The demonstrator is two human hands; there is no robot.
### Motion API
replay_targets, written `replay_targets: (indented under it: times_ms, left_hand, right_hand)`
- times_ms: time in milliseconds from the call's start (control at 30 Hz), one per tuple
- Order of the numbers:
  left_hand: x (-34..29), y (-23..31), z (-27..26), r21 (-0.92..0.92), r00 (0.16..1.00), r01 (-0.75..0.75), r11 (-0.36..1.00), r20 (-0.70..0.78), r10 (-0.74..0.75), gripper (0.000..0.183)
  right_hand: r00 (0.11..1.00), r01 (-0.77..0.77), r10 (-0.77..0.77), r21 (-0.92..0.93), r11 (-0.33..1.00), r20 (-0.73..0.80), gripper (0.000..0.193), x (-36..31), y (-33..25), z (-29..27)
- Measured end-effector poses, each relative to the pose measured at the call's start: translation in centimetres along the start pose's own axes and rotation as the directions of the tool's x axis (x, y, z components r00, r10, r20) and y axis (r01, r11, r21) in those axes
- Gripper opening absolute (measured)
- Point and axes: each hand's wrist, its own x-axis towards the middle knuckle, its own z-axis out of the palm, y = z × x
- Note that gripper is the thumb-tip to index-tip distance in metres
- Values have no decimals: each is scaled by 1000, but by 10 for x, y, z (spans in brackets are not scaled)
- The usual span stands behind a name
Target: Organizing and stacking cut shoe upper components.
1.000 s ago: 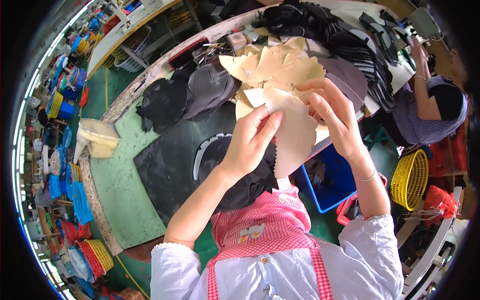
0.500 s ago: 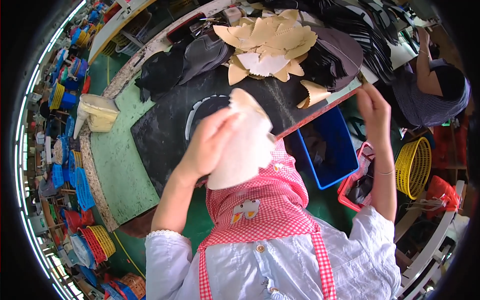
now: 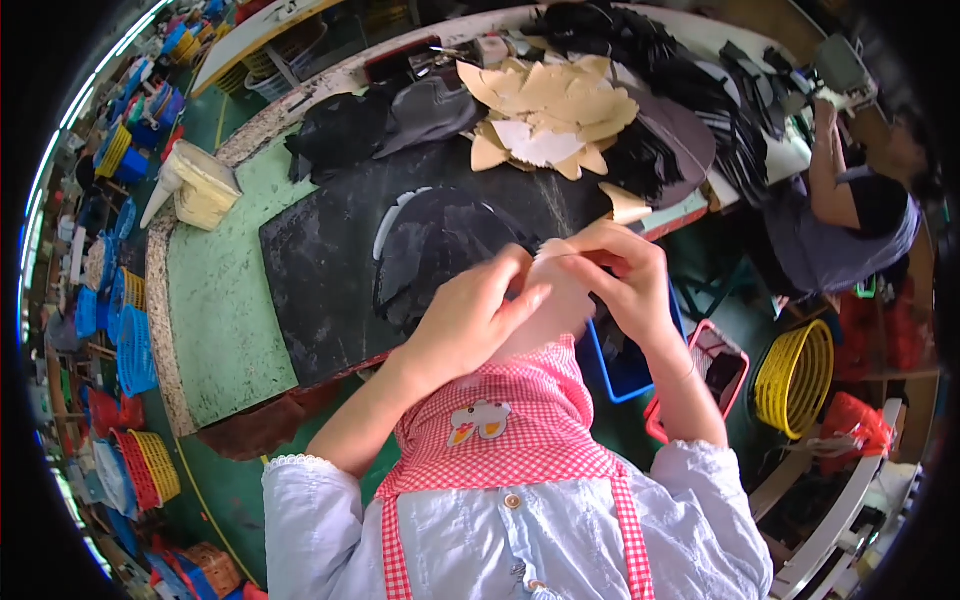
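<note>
Both hands, left hand (image 3: 470,315) and right hand (image 3: 620,275), pinch one pale, thin leather-like piece (image 3: 560,300) close above the black mat (image 3: 320,270), probably to separate its layers.

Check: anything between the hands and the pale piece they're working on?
Nothing visible. Left hand and right hand both already grip the pale, thin cut piece directly, held above the red checked apron.
</note>
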Motion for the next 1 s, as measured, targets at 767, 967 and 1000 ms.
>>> replay_targets:
  times_ms: [767,967,1000]
  left_hand:
    - [-16,17,-3,109,964,-87,990,259,56,12]
    - [15,-15,-25,-76,965,-258,963,-70,253,17]
    - [17,-20,-31,-353,998,-43,935,19,53,25]
  right_hand:
    - [952,184,-75,-356,916,297,16,-2,-56,2]
    - [996,24,7,-327,945,94,15,19,-55,32]
    - [988,-68,94,-206,976,120,14,22,-48,35]
